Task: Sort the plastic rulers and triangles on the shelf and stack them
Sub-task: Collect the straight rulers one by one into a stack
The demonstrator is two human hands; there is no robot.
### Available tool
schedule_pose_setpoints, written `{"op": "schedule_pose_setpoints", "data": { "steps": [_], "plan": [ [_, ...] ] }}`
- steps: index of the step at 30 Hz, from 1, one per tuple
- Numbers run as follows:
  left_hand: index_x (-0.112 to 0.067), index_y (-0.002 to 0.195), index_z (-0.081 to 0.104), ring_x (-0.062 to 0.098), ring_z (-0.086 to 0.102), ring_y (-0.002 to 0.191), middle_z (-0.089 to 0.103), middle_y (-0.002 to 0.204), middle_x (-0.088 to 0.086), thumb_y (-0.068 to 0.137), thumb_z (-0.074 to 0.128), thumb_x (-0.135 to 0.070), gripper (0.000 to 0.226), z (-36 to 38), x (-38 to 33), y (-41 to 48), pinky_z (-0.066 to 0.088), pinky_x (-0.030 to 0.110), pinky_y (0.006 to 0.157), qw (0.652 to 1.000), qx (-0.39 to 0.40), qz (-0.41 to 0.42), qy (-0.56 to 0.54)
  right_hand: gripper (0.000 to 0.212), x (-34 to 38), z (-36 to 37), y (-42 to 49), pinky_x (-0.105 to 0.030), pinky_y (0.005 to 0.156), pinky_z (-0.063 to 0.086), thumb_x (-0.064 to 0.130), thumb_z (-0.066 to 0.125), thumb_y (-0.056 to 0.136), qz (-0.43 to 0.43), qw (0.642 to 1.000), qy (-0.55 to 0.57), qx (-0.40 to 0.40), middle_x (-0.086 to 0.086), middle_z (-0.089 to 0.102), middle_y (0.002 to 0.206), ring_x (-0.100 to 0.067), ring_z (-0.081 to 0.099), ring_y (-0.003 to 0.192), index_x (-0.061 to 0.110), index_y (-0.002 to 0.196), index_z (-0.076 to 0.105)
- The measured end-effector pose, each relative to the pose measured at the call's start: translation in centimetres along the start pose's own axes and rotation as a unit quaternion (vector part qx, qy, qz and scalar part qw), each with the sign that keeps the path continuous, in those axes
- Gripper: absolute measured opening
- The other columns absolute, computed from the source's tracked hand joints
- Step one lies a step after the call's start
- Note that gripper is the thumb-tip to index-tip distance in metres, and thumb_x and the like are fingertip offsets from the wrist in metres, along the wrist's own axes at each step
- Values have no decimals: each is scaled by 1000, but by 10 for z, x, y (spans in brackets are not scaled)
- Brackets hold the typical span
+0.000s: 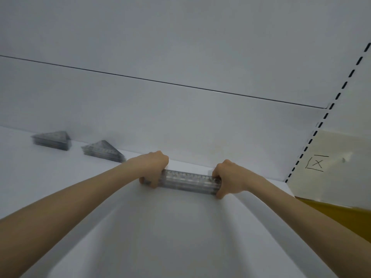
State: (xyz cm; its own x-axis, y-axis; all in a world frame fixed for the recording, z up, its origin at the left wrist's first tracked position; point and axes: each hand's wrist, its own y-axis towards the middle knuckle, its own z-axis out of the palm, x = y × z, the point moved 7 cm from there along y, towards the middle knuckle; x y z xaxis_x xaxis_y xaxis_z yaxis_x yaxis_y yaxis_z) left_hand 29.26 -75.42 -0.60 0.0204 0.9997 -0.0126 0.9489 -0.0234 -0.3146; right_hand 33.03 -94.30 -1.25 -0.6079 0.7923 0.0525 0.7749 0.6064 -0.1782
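A stack of clear plastic rulers point(188, 180) lies on the white shelf point(170, 227) close to the back wall. My left hand point(153, 169) grips its left end with curled fingers. My right hand point(228, 177) grips its right end, thumb at the front. Two stacks of clear plastic triangles stand further left along the back: the left triangle stack point(52, 140) and the nearer triangle stack point(103, 151). The rulers' ends are hidden under my fingers.
The white back wall point(180, 121) rises right behind the stacks. A slotted upright rail point(321, 123) marks the shelf's right end, with a beige wall bearing a boxed X mark point(317, 163) beyond it. A yellow surface point(337, 215) lies lower right.
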Motion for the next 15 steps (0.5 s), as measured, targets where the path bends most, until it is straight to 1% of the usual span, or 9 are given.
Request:
{"op": "schedule_pose_setpoints", "data": {
  "steps": [2,4,6,8,9,12,15],
  "plan": [
    [-8,65,46,25,59,51,48,70,6,67,75,1,30,-5,10,10,54,30,50,1000,-1,8,-7,30,2,-2,17,-26,49,36,23,78,61,3,1000,3,1,1,50,58,-17,48,57,14,57,50],
    [-6,63,47,26,61,53,48,65,6,67,75,1,30,-8,20,22,57,32,55,1000,6,19,-7,31,2,-4,31,-26,49,38,24,79,60,7,1000,7,-1,2,50,56,-16,49,56,16,55,49],
    [0,71,57,29,67,62,56,66,8,65,77,-1,20,-12,29,35,59,34,56,999,8,31,0,32,3,-7,42,-26,49,38,24,79,60,11,1000,8,-2,3,50,55,-12,47,54,18,55,48],
    [2,85,64,29,70,68,64,75,13,64,78,-4,25,-15,37,46,58,33,55,999,14,43,2,33,4,-10,52,-25,48,37,25,78,61,14,1000,5,-3,5,49,54,-7,44,52,21,55,46],
    [2,89,66,28,70,70,66,79,14,64,78,-5,29,-15,40,51,58,33,55,999,17,49,6,33,4,-11,56,-25,48,37,25,78,61,15,1000,5,-4,5,49,54,-6,44,51,20,56,46],
    [-1,87,67,27,69,71,64,74,11,60,79,-9,30,-19,45,64,58,35,58,998,7,66,19,28,4,-11,67,-24,48,36,25,78,60,17,1000,5,-5,5,51,56,-6,46,53,17,62,51],
    [-2,86,68,25,68,71,63,72,9,60,80,-11,30,-22,48,72,57,32,58,996,-4,77,36,25,2,-12,73,-19,45,33,24,77,60,22,1000,8,-6,8,52,55,-3,47,52,15,63,54]
  ]
}}
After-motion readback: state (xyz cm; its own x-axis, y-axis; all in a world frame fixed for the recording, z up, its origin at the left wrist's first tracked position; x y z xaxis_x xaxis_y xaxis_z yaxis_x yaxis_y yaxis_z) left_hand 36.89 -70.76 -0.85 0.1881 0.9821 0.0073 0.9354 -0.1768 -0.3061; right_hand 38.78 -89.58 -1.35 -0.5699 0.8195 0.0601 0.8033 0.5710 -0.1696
